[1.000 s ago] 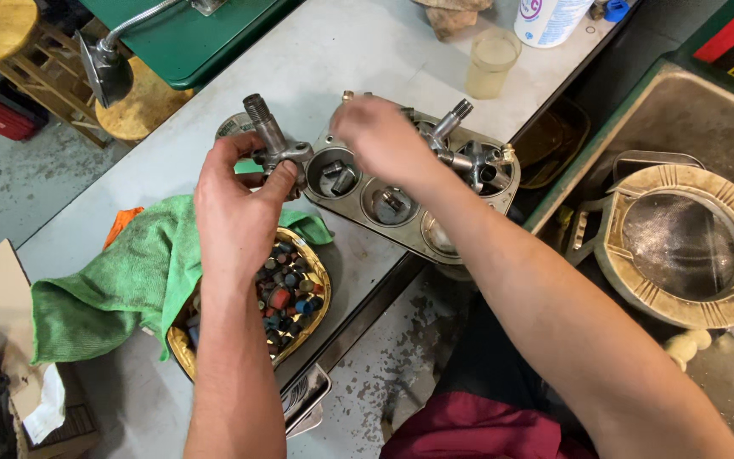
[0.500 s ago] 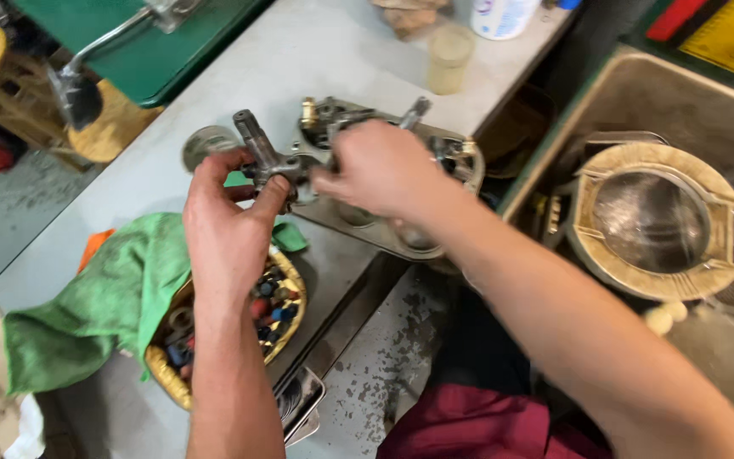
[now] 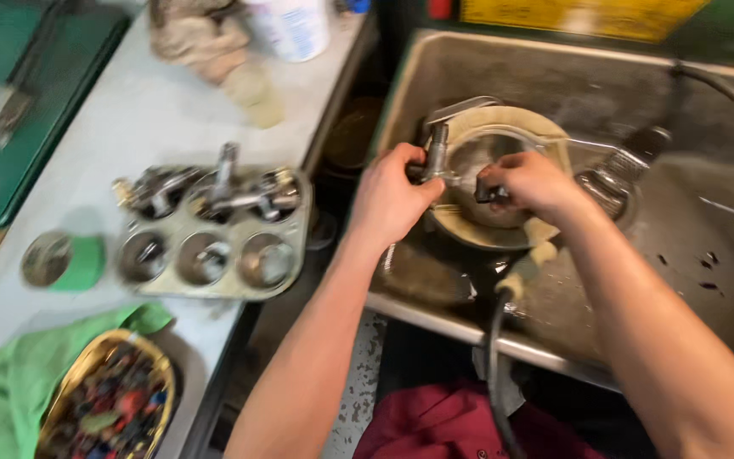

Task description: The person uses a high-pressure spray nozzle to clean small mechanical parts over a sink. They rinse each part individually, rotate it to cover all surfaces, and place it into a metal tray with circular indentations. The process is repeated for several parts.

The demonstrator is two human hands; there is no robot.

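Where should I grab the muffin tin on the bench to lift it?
Probably the muffin tin by its flat near rim, coming from the bench's front edge: the three near cups look empty, while metal parts stick up out of the far row.

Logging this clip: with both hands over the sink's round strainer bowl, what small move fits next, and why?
Probably lower the grey metal fitting toward the round beige strainer bowl: the left hand grips it just above that bowl, while the right hand pinches a small dark part beside it.
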